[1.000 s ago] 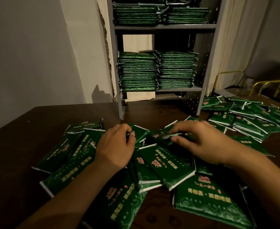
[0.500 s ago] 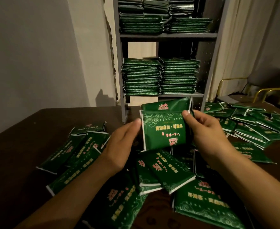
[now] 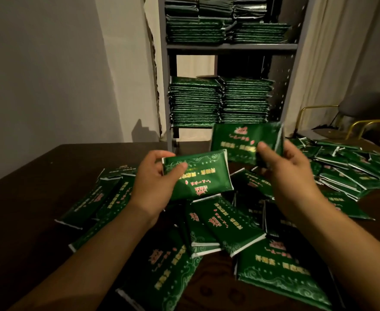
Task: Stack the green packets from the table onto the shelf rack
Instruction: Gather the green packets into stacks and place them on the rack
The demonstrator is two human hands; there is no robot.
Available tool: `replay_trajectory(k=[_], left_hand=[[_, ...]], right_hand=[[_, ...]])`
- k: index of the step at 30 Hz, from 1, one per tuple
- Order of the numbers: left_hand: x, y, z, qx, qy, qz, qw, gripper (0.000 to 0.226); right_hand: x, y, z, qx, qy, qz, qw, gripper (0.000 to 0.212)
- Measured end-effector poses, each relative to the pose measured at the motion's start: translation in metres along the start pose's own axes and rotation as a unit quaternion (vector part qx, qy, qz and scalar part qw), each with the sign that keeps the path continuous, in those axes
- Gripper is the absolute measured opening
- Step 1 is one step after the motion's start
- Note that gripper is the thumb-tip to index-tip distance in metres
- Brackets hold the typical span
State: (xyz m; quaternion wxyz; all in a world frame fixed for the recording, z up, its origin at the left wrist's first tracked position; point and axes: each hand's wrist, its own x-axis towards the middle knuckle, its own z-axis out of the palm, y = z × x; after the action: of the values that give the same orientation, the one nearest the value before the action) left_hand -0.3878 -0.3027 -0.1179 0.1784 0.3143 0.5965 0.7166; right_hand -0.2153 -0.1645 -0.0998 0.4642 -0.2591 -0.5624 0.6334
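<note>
Both bare forearms reach forward from the bottom corners, converging toward the middle. The left hand (image 3: pixel 155 176) is raised, palm turned inward, thumb laid across the near face of a flat glossy green foil packet (image 3: pixel 203 176) with the fingers curled behind its left edge. The right hand (image 3: pixel 283 167), slightly higher, pinches a second green foil packet (image 3: pixel 240 140) by its right end, thumb in front, fingers behind.

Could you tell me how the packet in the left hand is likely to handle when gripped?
The packet probably flexes slightly: it looks puffy, with soft edges. Its glossy wrap may be slippery. The left hand holds it by one end, so it seems light.
</note>
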Motion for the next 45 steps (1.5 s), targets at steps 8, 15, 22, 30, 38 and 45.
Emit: replay_trajectory(k=[8,15,22,30,38,45], left_hand=[[0.008,-0.012,-0.014,0.113,0.028,0.082,0.99,0.018],[0.001,0.003,-0.006,0.049,0.02,-0.007,0.999,0.055],[-0.002,0.003,0.004,-0.029,-0.047,-0.036,0.998,0.019],[-0.004,0.009,0.004,-0.128,-0.129,-0.128,0.975,0.061],[-0.005,0.005,-0.004,0.162,-0.235,0.036,0.958,0.032],[-0.006,0.012,-0.006,0.123,-0.123,0.065,0.983,0.043]], right_hand=[[0.004,-0.007,-0.005,0.079,-0.025,0.026,0.996,0.026],[-0.002,-0.004,-0.003,0.01,-0.163,0.047,0.985,0.038],[-0.011,0.018,0.019,-0.085,-0.236,0.008,0.968,0.031],[-0.009,0.022,0.027,-0.076,-0.196,-0.028,0.977,0.011],[-0.004,0.026,0.014,-0.215,-0.153,-0.161,0.951,0.038],[-0.007,0.016,0.017,-0.146,-0.14,-0.146,0.968,0.025]])
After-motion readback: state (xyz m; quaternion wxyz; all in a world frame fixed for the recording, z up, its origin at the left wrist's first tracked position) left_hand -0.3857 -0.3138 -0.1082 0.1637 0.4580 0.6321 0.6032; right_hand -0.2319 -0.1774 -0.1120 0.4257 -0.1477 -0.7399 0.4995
